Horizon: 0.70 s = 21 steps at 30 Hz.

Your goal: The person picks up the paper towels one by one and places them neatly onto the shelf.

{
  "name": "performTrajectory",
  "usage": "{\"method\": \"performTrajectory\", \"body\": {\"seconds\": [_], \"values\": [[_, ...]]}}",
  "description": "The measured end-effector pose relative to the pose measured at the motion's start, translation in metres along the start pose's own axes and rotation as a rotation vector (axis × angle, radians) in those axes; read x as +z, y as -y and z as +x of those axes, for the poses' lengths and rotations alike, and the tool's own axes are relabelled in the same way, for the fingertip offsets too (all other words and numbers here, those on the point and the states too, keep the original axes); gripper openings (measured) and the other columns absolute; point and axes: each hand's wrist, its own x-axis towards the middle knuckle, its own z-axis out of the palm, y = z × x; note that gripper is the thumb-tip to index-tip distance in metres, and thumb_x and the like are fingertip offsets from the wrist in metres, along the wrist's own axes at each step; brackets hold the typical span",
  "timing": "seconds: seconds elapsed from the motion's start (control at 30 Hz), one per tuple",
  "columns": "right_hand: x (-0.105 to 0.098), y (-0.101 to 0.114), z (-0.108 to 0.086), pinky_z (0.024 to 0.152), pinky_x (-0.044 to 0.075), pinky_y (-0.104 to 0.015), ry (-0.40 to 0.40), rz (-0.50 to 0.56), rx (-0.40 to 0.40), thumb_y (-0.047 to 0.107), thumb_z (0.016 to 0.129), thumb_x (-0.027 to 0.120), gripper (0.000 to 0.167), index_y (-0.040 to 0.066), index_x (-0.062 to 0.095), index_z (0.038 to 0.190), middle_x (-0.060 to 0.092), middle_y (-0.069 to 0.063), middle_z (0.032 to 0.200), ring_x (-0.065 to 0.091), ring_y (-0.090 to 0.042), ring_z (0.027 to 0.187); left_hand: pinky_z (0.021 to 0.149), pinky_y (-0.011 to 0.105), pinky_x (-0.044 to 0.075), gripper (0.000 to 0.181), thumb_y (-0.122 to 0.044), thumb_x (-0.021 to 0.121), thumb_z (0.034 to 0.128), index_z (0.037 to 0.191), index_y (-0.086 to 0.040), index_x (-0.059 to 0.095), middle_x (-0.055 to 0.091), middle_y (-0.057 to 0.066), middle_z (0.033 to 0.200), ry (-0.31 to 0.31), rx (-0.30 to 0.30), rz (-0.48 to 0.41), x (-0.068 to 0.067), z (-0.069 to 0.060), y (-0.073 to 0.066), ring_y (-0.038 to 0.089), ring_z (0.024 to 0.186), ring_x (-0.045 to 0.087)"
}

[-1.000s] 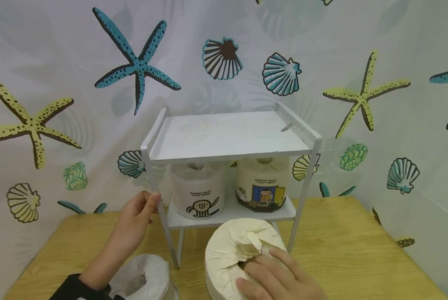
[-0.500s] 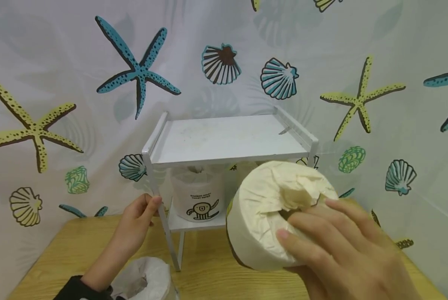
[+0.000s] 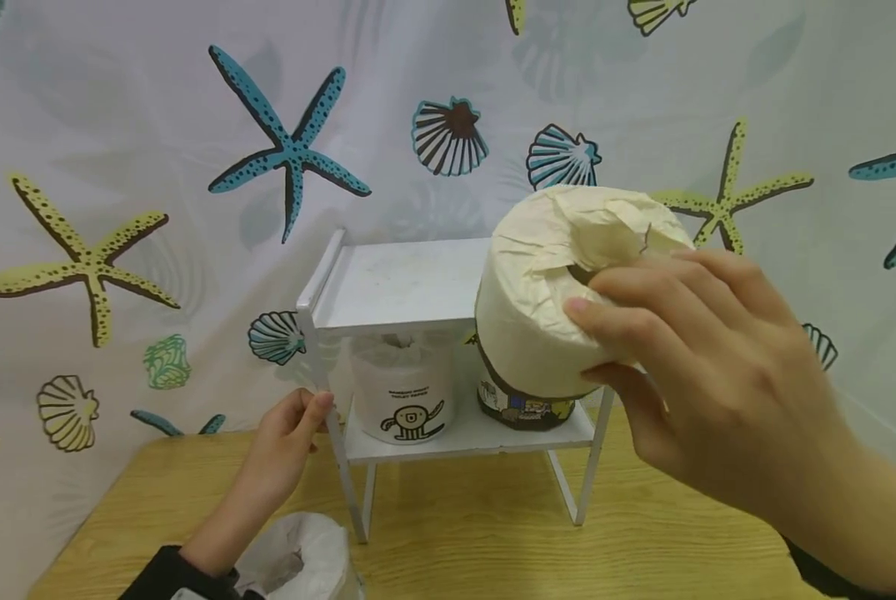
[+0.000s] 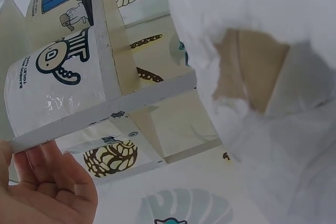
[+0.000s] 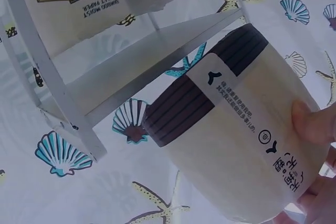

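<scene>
My right hand (image 3: pixel 710 375) grips a cream paper-wrapped toilet paper roll (image 3: pixel 538 333) by its top, raised in front of the right half of a white two-tier shelf (image 3: pixel 410 283). The right wrist view shows the roll's dark-striped base (image 5: pixel 178 111) tilted near the upper tier's edge. With thumb and fingers my left hand (image 3: pixel 286 437) pinches the shelf's front left post. On the lower tier stand a white roll with a cartoon figure (image 3: pixel 406 400) and a printed roll (image 3: pixel 526 408), mostly hidden behind the held one. Another white roll (image 3: pixel 312 550) sits on the table below my left forearm.
The shelf stands on a wooden table (image 3: pixel 463 533). Behind it hangs a white cloth (image 3: pixel 395 58) printed with starfish and shells. In the left wrist view, the near white roll (image 4: pixel 273 156) fills the right side.
My right hand has lifted the cream roll from low in front of the shelf, up and to the right, to upper-tier height. My left hand stays on the post.
</scene>
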Motion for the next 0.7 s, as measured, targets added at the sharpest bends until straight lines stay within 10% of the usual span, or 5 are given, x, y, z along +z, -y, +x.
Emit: {"method": "performTrajectory", "body": {"seconds": [0.7], "values": [[0.026,-0.052,0.039,0.091,0.040,-0.050,0.324,0.036,0.143,-0.004,0.069,0.086,0.053,0.000,0.060,0.115,0.067,-0.019,0.107,0.061,-0.037,0.104,0.071,0.031,0.046,0.029,-0.025,0.047,0.1063,0.090,-0.001,0.051,0.055,0.009,0.089,0.030,-0.026,0.017,-0.002,0.002,-0.002,0.022,0.088,0.052]]}}
